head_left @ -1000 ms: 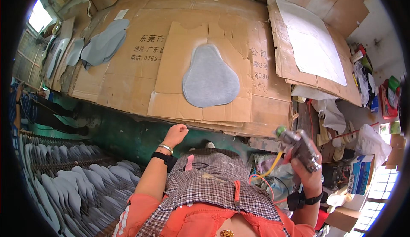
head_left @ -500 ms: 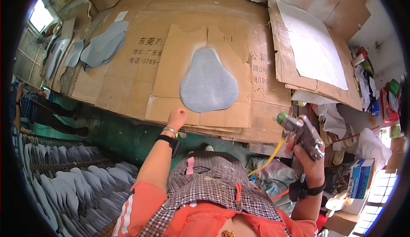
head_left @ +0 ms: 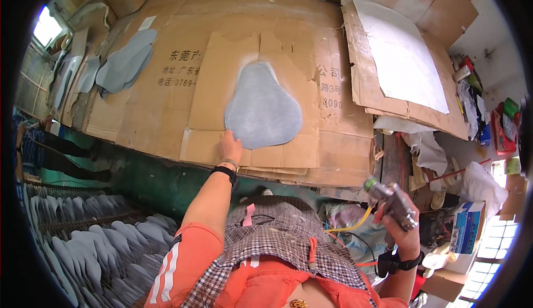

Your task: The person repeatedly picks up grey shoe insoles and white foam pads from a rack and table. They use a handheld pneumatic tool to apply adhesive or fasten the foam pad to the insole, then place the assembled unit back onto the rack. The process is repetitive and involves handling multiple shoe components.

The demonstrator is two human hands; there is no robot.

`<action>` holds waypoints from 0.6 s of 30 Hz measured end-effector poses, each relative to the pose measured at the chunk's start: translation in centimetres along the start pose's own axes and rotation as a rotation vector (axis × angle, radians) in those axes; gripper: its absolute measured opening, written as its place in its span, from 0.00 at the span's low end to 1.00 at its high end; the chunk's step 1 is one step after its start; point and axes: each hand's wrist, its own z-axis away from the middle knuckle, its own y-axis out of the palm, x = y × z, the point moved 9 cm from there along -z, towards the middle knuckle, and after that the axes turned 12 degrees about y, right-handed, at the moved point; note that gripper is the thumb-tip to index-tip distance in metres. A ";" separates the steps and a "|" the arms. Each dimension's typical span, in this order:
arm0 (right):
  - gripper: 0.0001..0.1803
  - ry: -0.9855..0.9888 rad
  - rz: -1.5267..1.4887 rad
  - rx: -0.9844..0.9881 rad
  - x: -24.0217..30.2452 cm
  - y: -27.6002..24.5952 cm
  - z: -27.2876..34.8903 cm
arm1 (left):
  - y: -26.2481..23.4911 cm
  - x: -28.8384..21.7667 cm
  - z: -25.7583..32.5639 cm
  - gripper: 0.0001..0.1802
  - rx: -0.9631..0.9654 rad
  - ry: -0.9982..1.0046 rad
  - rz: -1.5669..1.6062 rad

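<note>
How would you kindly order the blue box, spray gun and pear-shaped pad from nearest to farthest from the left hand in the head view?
1. Pear-shaped pad: its lower left edge is right by the left hand.
2. Spray gun: in the right hand.
3. Blue box: far right, beyond the spray gun.

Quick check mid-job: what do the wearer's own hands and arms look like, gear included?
The left hand is ungloved, with a metallic wristband and, above it, a black strap; the left sleeve is short, orange-red, white-striped. The right hand, also ungloved, has a black wrist strap with a bulky black piece.
</note>
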 end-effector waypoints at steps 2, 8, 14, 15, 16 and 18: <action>0.33 0.044 0.077 0.069 -1.0 0.3 0.4 | -0.1 -0.1 -0.2 0.17 -0.037 0.026 -0.013; 0.31 -0.018 -0.111 0.030 0.1 1.3 -1.0 | 0.5 0.7 -1.0 0.13 -0.151 -0.025 0.310; 0.32 0.056 0.000 -0.037 -1.0 -0.4 0.5 | 4.5 3.2 0.2 0.20 -0.155 -0.503 0.980; 0.32 0.066 0.002 -0.046 -1.0 -0.8 0.6 | 4.6 3.0 0.6 0.23 -0.175 -0.550 1.074; 0.32 0.073 0.006 -0.053 -1.1 -1.5 0.9 | 4.7 3.0 1.0 0.26 -0.198 -0.596 1.170; 0.32 0.064 0.052 -0.041 -1.5 -2.2 1.4 | 4.8 2.7 1.5 0.30 -0.236 -0.647 1.288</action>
